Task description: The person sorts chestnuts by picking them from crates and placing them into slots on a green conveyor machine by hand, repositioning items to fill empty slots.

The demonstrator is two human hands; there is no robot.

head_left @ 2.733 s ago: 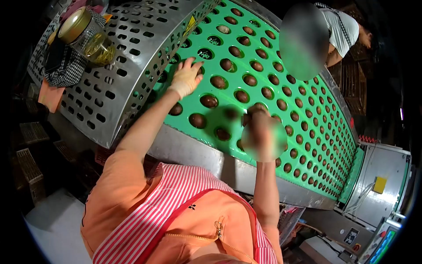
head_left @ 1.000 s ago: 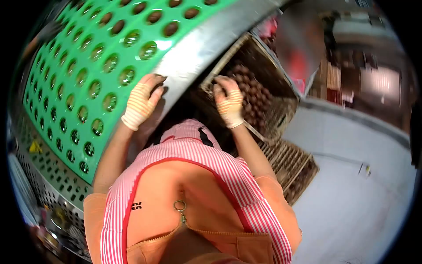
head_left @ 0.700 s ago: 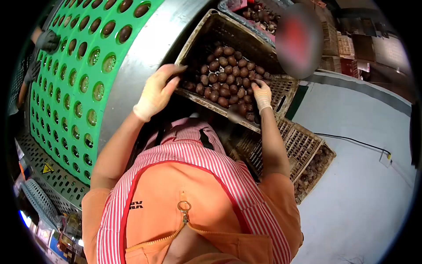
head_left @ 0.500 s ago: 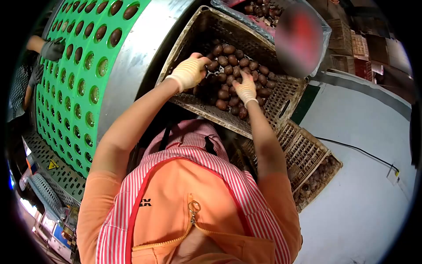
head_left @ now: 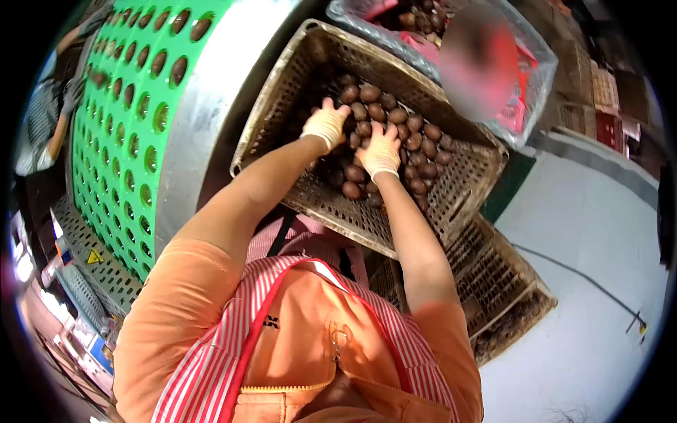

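Both hands have moved closer together since half a second ago, and now reach among the brown eggs in a crate.

The left hand (head_left: 326,128) and right hand (head_left: 381,151), in pale knit gloves with bare fingertips, rest side by side on the brown eggs (head_left: 398,116), fingers parted; with the palms turned down, it is hard to tell whether either grips one. Eggs lie beyond, between and right of them, inside the worn crate (head_left: 462,173). Left of the left hand, past a metal edge (head_left: 226,84), runs a green panel (head_left: 139,175) of round holes, some filled. Beyond the fingertips sits a plastic-lined container (head_left: 395,49); below and right of the right hand, a second crate (head_left: 508,261).
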